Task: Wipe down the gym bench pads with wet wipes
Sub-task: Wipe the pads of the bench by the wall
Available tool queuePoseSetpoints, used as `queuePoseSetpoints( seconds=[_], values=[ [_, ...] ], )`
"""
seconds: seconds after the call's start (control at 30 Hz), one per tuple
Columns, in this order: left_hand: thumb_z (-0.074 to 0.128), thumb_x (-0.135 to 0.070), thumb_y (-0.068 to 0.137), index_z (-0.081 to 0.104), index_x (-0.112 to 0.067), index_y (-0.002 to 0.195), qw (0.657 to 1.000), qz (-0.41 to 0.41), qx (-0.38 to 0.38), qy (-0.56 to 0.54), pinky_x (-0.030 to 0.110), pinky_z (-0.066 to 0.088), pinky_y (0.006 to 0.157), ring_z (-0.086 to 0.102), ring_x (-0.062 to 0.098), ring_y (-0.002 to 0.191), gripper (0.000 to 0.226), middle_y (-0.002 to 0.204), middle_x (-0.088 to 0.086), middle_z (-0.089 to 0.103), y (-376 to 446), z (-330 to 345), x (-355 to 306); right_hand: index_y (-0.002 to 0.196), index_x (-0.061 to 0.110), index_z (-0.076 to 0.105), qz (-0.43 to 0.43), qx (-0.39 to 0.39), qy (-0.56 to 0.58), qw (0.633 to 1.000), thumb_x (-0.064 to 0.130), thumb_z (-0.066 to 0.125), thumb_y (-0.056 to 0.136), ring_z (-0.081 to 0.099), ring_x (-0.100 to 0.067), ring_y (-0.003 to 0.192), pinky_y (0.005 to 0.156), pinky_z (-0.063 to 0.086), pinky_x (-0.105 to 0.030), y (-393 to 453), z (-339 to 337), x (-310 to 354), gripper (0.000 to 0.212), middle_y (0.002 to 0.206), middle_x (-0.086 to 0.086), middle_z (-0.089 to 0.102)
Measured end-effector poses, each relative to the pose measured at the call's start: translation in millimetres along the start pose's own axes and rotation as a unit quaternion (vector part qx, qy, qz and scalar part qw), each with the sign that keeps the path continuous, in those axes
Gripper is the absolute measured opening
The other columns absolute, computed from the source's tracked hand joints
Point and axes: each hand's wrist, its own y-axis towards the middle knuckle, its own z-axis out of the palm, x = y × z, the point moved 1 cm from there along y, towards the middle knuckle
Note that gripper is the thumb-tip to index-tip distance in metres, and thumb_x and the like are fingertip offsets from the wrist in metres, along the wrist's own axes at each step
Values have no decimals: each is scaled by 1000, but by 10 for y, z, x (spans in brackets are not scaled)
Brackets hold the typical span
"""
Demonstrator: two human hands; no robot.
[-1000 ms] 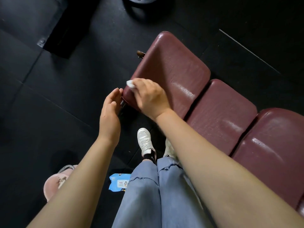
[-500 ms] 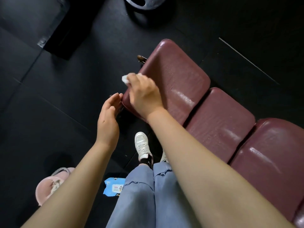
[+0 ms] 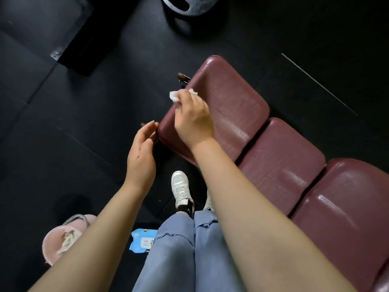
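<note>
Most of the wipe [image 3: 173, 95] lay hidden under my right hand [image 3: 194, 121]; only a white corner showed past my fingertips, and how my fingers held it could not be told. My left hand [image 3: 141, 153] covered the pad [image 3: 229, 106] corner by its fingertips. My right arm hid part of the second pad [image 3: 280, 157]. The plate [image 3: 189, 6] far beyond my fingers was cut off. The pack [image 3: 141, 242] print was too small to read.

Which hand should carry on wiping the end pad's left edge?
Right. The right hand already grips the wet wipe on the end pad near that edge; the left hand holds nothing, fingertips at the pad's near corner.
</note>
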Motion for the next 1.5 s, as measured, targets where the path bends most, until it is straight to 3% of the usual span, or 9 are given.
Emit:
queuePoseSetpoints(
  seconds=[0.07, 0.3, 0.53, 0.8, 0.87, 1.03, 1.3, 1.4, 1.5],
  values=[
    [36, -7, 99, 53, -23, 136, 998, 14, 29, 61, 7, 36, 102, 49, -7, 123, 44, 132, -16, 54, 31, -24, 1, 96, 4, 65, -1, -3, -34, 999, 6, 47, 79, 64, -39, 79, 70, 50, -42, 65, -150, -239, 25, 88, -17, 67],
    [37, -22, 91, 56, -26, 135, 990, 30, 74, 117, 20, 33, 111, 46, -2, 129, 48, 134, -14, 56, 168, -133, -8, 111, 4, 53, 393, -49, -101, 913, 11, 44, 98, 59, -41, 101, 71, 38, -38, -666, -642, -1021, 18, 109, -19, 64],
    [39, -11, 100, 61, -17, 132, 990, 31, 55, 128, 7, 38, 99, 53, -1, 123, 39, 130, -7, 62, 225, -114, -39, 96, 5, 66, -66, 22, -34, 997, 0, 53, 78, 62, -37, 79, 72, 47, -41, 259, -101, -169, 23, 86, -15, 66],
    [42, -13, 97, 53, -24, 139, 989, 47, 58, 130, 12, 32, 110, 44, -9, 130, 45, 141, -14, 53, 128, -80, 14, 114, 4, 51, 416, -104, -112, 896, 10, 41, 97, 58, -39, 102, 77, 42, -39, -264, -681, -1152, 21, 111, -19, 63],
    [42, -13, 97, 53, -24, 140, 989, 47, 52, 134, 12, 32, 110, 44, -10, 129, 45, 141, -13, 53, 141, -64, 19, 111, 5, 56, 356, -133, -43, 924, 8, 44, 95, 60, -38, 99, 77, 42, -39, -8, -429, -855, 20, 107, -19, 64],
    [41, -22, 94, 55, -21, 140, 987, 42, 56, 145, 17, 34, 112, 45, -4, 132, 48, 141, -11, 55, 193, -69, 9, 97, 6, 65, -67, 10, -48, 997, 6, 50, 80, 62, -39, 78, 69, 47, -41, 295, -241, -501, 22, 86, -16, 68],
    [41, -15, 99, 55, -23, 139, 987, 29, 70, 142, 11, 34, 106, 46, -9, 128, 43, 137, -16, 56, 253, -68, -15, 115, 6, 51, 416, -123, -67, 899, 13, 39, 100, 60, -35, 99, 70, 35, -31, -164, -698, -1268, 21, 108, -16, 64],
    [41, -19, 96, 57, -23, 137, 988, 27, 67, 137, 9, 35, 104, 48, -9, 127, 44, 134, -18, 58, 269, -68, -24, 112, 6, 55, 329, -146, -23, 933, 15, 42, 97, 62, -36, 96, 69, 37, -33, 311, -446, -822, 21, 103, -16, 67],
    [40, -22, 95, 58, -22, 137, 988, 29, 67, 135, 12, 36, 105, 49, -6, 126, 46, 133, -16, 59, 282, -75, -27, 103, 3, 60, 66, -40, 8, 997, 7, 50, 87, 62, -39, 87, 68, 43, -39, 637, -221, -352, 20, 95, -17, 67]
  ],
)
